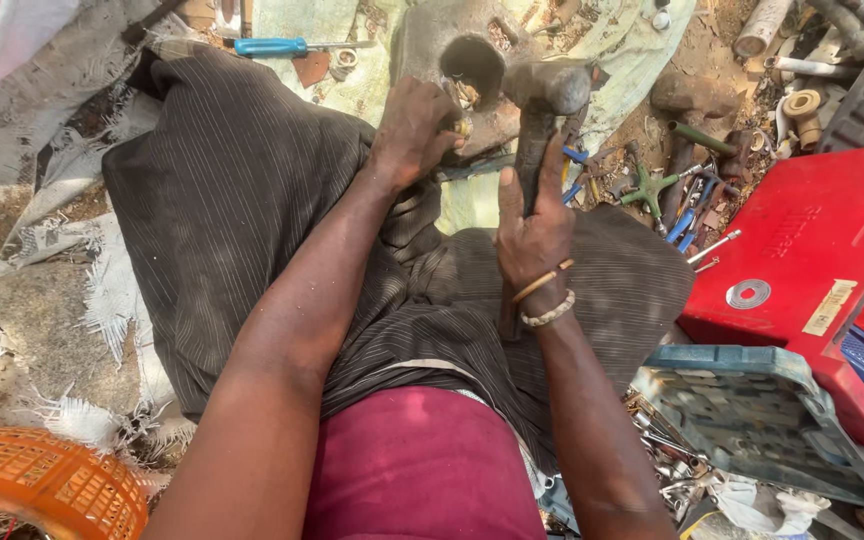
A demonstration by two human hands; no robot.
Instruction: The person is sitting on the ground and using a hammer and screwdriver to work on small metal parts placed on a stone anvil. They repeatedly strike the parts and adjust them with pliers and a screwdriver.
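Two hands at work over a cluttered ground, items listed largest first.

1. Red plastic case (812,250), right side, cut off by the frame edge; flat lid with a pale rectangular label, a round grey sticker and faint moulded lettering, all too small to make out.
2. Grey-green moulded tray (752,410), lower right, just below the red case, many small compartments; contents unclear.
3. Stone block (442,50) with a round hole, top centre, partly hidden behind both hands.
4. Orange plastic basket (42,485), lower left corner, cut off by the frame.
5. Hammer (542,100), dark metal head above the block's edge, handle running down toward the lap; lower handle hidden by the right hand.
6. Right hand (534,235), fingers wrapped around the hammer handle, thumb laid up along it; two bangles at the wrist.
7. Left hand (412,130), fingers pressed together, pinching a small brass-coloured piece (463,127) against the block, just left of the hammer head; the piece is mostly covered and its shape cannot be told.
8. Blue-handled screwdriver (277,46), top, lying on pale cloth, well apart from the hands.
9. Green cross-shaped wrench (649,188), among loose tools on the dirt right of the hammer.
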